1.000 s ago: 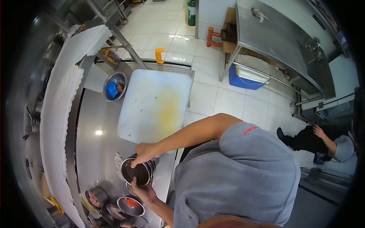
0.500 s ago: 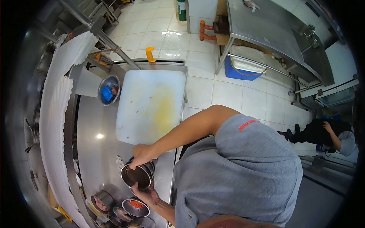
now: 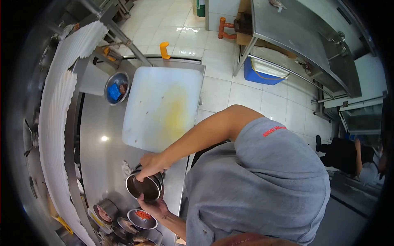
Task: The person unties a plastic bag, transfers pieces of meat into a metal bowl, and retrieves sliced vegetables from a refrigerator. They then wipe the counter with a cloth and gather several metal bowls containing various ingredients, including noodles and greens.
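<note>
Both hands are closed on a tilted stack of round metal bowls [image 3: 143, 189] over the steel counter. The front bowl's open mouth faces the camera, and its inside looks dark. My right hand [image 3: 151, 166] grips the upper rims, with a finger reaching over into the front bowl. From below, my left hand [image 3: 156, 206] supports the stack, its thumb on the front rim. A crumpled white cloth or paper [image 3: 127, 168] lies beside the bowls. Close to my left hand is a metal bowl of orange-red pieces [image 3: 143, 215].
A stained white cutting board [image 3: 156, 108] lies on the counter [image 3: 100, 156]. Beyond its corner sits a bowl with a blue packet [image 3: 117, 88]. A pot of pinkish food [image 3: 106, 212] stands below. Another person [image 3: 344, 156] is at far right, near a steel sink table [image 3: 283, 33].
The view has shifted slightly, moving the counter and board upward in the picture. My hands keep their hold on the bowls. The other person at the right has changed posture.
</note>
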The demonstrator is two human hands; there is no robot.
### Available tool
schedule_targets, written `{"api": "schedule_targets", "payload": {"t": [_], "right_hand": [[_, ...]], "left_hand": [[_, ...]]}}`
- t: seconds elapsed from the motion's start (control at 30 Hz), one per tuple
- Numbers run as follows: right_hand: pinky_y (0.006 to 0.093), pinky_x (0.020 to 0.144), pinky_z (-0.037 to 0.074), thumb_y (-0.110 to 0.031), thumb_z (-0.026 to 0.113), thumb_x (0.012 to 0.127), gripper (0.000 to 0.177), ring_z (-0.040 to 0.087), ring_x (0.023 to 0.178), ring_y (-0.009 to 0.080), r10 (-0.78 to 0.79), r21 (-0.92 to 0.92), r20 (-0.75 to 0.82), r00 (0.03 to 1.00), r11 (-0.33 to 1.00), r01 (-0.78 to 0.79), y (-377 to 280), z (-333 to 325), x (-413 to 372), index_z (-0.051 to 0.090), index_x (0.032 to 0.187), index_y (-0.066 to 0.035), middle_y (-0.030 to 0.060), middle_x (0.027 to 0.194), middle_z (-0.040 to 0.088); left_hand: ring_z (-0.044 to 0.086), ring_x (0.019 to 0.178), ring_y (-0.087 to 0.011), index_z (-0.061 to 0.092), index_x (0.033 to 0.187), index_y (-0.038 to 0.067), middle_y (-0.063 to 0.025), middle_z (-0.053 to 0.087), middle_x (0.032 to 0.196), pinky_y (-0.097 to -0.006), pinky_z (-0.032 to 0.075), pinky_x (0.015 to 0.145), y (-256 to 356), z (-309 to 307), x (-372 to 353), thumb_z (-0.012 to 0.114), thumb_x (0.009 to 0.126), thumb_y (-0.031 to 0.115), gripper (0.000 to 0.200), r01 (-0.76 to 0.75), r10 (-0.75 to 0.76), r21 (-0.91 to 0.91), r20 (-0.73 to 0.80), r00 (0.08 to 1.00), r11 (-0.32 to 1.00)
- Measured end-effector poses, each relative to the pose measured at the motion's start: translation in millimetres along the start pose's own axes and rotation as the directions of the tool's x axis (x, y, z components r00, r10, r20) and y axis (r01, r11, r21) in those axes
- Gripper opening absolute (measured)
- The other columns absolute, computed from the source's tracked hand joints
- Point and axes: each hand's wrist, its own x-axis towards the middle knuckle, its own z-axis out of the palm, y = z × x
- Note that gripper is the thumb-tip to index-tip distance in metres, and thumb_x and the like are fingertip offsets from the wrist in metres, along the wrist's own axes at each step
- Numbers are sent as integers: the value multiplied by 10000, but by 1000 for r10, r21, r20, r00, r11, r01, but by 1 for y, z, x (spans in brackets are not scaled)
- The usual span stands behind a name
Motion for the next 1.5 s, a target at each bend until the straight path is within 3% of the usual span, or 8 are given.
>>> {"api": "schedule_targets", "payload": {"t": [0.1,0.3,0.43,0.7,0.97,1.27,1.33,1.5], "right_hand": [[382,473,453,-436,718,628,551,572,591,264,11,19,89,996,1000,-13,-7,-4,-1,630,771,89,166,745,597],[444,804,557,-343,746,752,739,547,1093,300,-17,214,272,962,976,-43,-23,-12,6,411,1186,153,224,1211,463],[402,737,582,-322,741,764,678,581,1049,286,-107,221,211,972,973,60,-55,-6,7,450,1139,162,216,1156,516],[390,702,610,-273,714,769,613,565,1072,298,-264,255,237,935,946,202,-97,-4,82,495,1138,164,219,1251,473],[410,678,620,-132,637,735,319,629,857,270,-143,173,138,980,978,119,-53,-6,176,591,935,112,147,948,578],[409,640,618,-70,551,760,209,612,797,251,-119,-6,167,979,993,122,-33,-1,190,565,893,91,113,847,550],[396,638,617,-70,534,773,215,613,742,251,-174,-91,68,982,979,180,-32,1,195,575,897,101,137,832,574],[378,608,597,-61,527,754,288,628,762,310,-217,-299,-28,976,933,199,-38,3,201,582,979,110,220,914,601]], "left_hand": [[528,1175,-318,435,1337,97,-121,506,1320,-578,488,860,5,-4,2,575,800,367,617,-5,7,-34,58,998,999],[579,1134,-264,512,1263,10,-131,588,1239,-461,489,929,31,1,-9,575,873,242,458,-27,39,-183,61,997,983],[581,1142,-259,505,1264,-17,-141,584,1252,-388,473,978,60,6,-8,559,906,230,439,-98,110,-230,42,993,968],[619,1058,-290,482,1277,11,-164,600,1204,-492,519,855,104,14,60,541,889,357,523,-176,177,-20,76,981,984],[584,1032,-314,506,1215,48,-158,564,1195,-565,478,860,69,4,140,591,837,302,463,-68,63,-47,-98,993,997],[639,858,-233,561,1142,-9,-133,648,1009,-392,545,676,52,-2,154,592,867,241,373,-51,71,100,-206,976,994],[637,871,-216,586,1118,-13,-129,658,1013,-368,536,684,55,-4,152,613,862,266,379,-59,210,489,-260,943,870],[641,757,-184,603,1077,-23,-105,671,936,-297,500,569,51,-2,152,656,828,212,347,-133,200,268,-242,949,954]]}}
